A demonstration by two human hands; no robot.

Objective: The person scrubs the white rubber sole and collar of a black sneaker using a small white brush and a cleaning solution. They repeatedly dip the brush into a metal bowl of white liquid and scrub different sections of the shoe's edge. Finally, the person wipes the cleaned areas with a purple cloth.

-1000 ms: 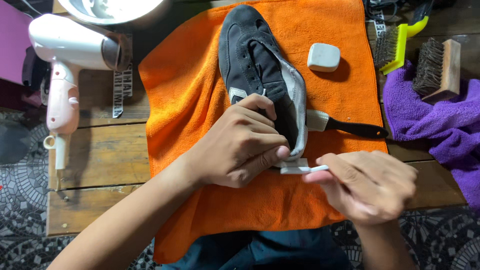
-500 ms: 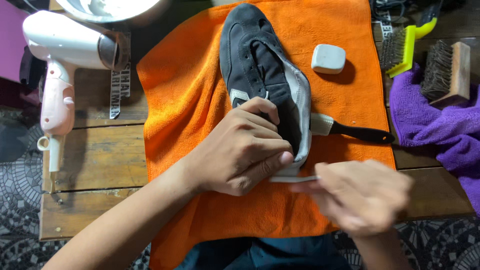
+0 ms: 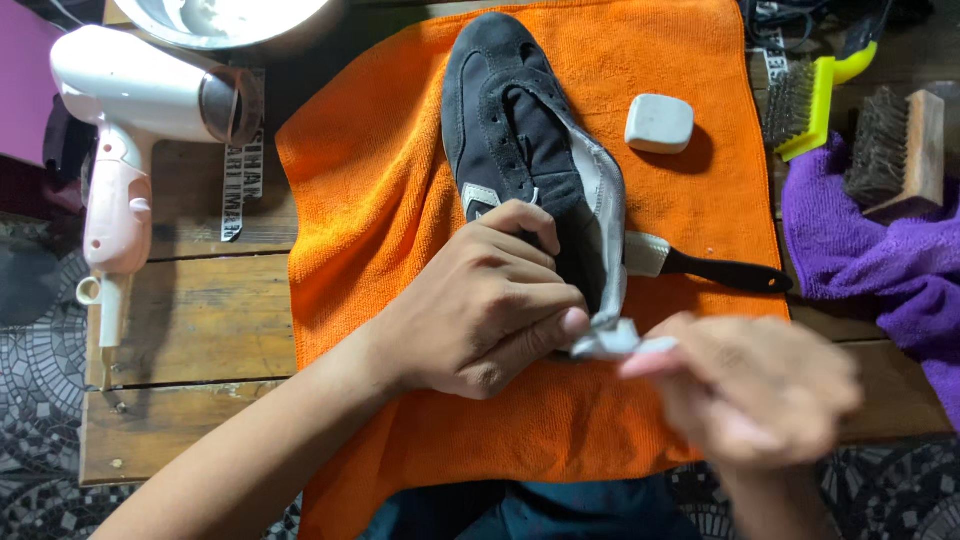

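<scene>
From the head view, the dark shoe point(image 3: 530, 160) lies on the orange cloth point(image 3: 400, 200), its long axis running from toe at 11 o'clock to heel at 5 o'clock. The left hand point(image 3: 480, 305) clamps the heel end; the blurred right hand point(image 3: 750, 390), at 3 o'clock from it, pinches a small white piece point(image 3: 625, 343) touching the heel.

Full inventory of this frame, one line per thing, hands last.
shoe: 1, dark grey, on the towel, centre
towel: 1, orange, over the table
eraser block: 1, white, on towel right of shoe
black-handled brush: 1, partly under the shoe
hair dryer: 1, white and pink, left
bowl: 1, top edge
green brush: 1, upper right
wooden brush: 1, on purple cloth
purple cloth: 1, right
table: 1, wooden
left hand: grips shoe's heel
right hand: blurred, at the heel
</scene>
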